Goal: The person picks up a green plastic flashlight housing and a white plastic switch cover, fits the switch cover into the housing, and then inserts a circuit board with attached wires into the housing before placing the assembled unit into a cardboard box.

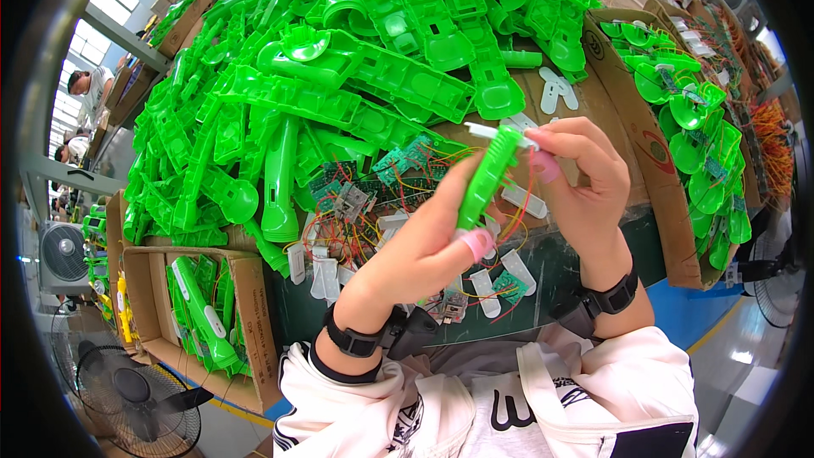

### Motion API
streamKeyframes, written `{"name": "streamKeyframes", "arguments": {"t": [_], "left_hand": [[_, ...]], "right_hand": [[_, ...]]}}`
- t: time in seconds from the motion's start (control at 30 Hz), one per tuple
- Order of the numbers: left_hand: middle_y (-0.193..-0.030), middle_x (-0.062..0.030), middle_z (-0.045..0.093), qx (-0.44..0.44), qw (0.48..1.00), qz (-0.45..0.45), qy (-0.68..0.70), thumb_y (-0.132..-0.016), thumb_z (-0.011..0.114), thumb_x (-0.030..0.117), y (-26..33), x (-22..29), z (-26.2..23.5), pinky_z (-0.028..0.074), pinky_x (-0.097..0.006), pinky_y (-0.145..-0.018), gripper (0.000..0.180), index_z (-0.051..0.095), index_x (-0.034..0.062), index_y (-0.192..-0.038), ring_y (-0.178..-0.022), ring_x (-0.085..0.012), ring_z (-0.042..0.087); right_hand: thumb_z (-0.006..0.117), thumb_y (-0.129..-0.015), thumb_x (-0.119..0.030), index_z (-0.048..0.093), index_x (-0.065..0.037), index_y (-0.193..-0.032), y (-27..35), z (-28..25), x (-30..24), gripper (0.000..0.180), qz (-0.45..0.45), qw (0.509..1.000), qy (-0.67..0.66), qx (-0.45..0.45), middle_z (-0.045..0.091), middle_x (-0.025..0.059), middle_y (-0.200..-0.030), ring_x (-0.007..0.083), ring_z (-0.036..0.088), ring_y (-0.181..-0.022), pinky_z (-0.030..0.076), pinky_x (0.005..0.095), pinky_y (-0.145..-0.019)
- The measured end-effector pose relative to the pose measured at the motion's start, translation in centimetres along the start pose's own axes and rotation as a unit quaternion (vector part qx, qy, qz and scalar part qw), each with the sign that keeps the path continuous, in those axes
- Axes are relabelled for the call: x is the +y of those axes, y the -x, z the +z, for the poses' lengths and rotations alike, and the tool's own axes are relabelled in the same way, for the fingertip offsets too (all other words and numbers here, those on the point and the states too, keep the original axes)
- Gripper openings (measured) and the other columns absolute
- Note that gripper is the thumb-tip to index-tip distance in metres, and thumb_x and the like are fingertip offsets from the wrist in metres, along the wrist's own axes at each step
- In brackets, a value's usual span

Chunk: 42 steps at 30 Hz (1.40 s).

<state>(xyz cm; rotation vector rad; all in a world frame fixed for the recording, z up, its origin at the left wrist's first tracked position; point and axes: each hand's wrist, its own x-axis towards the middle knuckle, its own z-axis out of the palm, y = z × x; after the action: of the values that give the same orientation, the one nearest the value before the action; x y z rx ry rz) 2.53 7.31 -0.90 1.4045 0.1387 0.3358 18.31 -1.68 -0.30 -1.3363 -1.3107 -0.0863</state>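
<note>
My left hand is closed around a green plastic housing, held tilted above the table's near edge. At its upper end, my right hand pinches a small white part; its exact kind is hard to make out. Red and yellow wires hang from the housing between my hands. A white strip sticks out past the housing's top. Pink covers sit on both thumbs. Below my hands lie white plastic covers and a small green circuit board.
Green plastic shells are heaped high across the far and left side. Wired circuit boards lie before the heap. A cardboard box with green housings stands at left, and another carton holds wired shells at right. A black fan stands lower left.
</note>
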Motion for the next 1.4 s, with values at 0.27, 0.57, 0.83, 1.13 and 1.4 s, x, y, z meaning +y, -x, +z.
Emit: {"name": "streamKeyframes", "arguments": {"t": [0.27, 0.57, 0.83, 1.13, 1.4], "left_hand": [[-0.117, -0.0183, 0.044, 0.000, 0.999, 0.032, -0.008, -0.080, 0.053, 0.026, 0.2, -0.5, 0.6, 0.043, -0.031, -0.075, 0.075, 0.007, 0.0001, -0.134, -0.091, -0.0202, 0.051], [-0.118, -0.0168, 0.045, 0.096, 0.984, 0.049, 0.142, -0.091, 0.042, 0.014, -0.1, 0.1, 0.3, 0.045, -0.032, -0.082, 0.055, 0.012, 0.0025, -0.136, -0.098, -0.0197, 0.054], [-0.094, -0.0081, 0.058, 0.260, 0.952, 0.131, -0.096, -0.084, 0.054, 0.005, -0.4, -0.5, -0.1, 0.051, -0.021, -0.065, 0.026, 0.053, -0.0022, -0.109, -0.084, -0.0114, 0.058], [-0.083, -0.0091, 0.060, 0.293, 0.938, 0.134, -0.129, -0.077, 0.061, 0.001, -0.3, -1.2, 0.1, 0.051, -0.021, -0.059, 0.018, 0.060, -0.0015, -0.095, -0.068, -0.0125, 0.062], [-0.079, -0.0087, 0.061, 0.289, 0.928, 0.155, -0.176, -0.075, 0.061, -0.002, -0.1, -1.1, -0.2, 0.050, -0.021, -0.056, 0.016, 0.061, -0.0021, -0.091, -0.067, -0.0127, 0.062]], "right_hand": [[0.065, -0.068, 0.006, 0.062, -0.002, -0.083, 0.2, 0.1, 0.2, 0.017, 0.024, 0.997, -0.065, 0.015, 0.057, 0.0071, -0.081, 0.0142, 0.056, -0.072, 0.045, 0.0226, -0.062], [0.059, -0.076, 0.004, 0.055, 0.003, -0.092, 0.8, 0.7, 0.3, 0.016, 0.090, 0.980, -0.172, 0.045, 0.054, 0.0063, -0.087, 0.0111, 0.054, -0.079, 0.045, 0.0214, -0.069], [0.056, -0.083, -0.004, 0.053, 0.003, -0.099, 1.6, 1.7, -0.2, 0.018, 0.346, 0.855, -0.386, 0.011, 0.059, 0.0064, -0.092, 0.0109, 0.056, -0.085, 0.045, 0.0224, -0.074], [0.057, -0.083, -0.006, 0.052, 0.003, -0.100, 1.8, 2.2, -0.4, 0.020, 0.368, 0.822, -0.434, -0.007, 0.059, 0.0074, -0.092, 0.0104, 0.057, -0.081, 0.047, 0.0222, -0.070], [0.057, -0.083, -0.007, 0.052, 0.003, -0.100, 2.0, 2.3, 0.1, 0.020, 0.325, 0.830, -0.452, -0.038, 0.060, 0.0063, -0.090, 0.0093, 0.057, -0.080, 0.046, 0.0218, -0.069]]}}
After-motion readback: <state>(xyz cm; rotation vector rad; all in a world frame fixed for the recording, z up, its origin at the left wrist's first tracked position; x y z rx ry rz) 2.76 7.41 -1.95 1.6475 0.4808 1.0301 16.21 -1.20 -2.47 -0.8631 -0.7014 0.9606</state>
